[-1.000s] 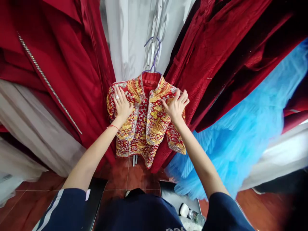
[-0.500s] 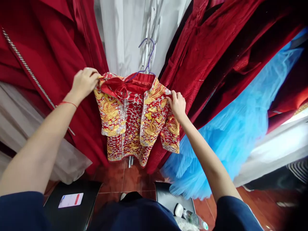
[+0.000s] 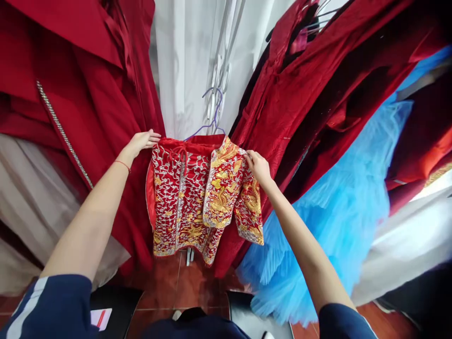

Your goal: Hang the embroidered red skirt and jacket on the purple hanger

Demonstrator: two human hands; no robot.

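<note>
Holding the embroidered jacket (image 3: 197, 197) on its purple hanger (image 3: 212, 117) between the red gowns (image 3: 88, 117), my left hand (image 3: 139, 141) rests flat-fingered at its left shoulder while my right hand (image 3: 257, 165) pinches the right one; I should keep both shoulders level.

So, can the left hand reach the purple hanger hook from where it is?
Probably yes: the left hand rests at the embroidered jacket shoulder, and the purple hanger hook hangs just above, uncovered.
</note>
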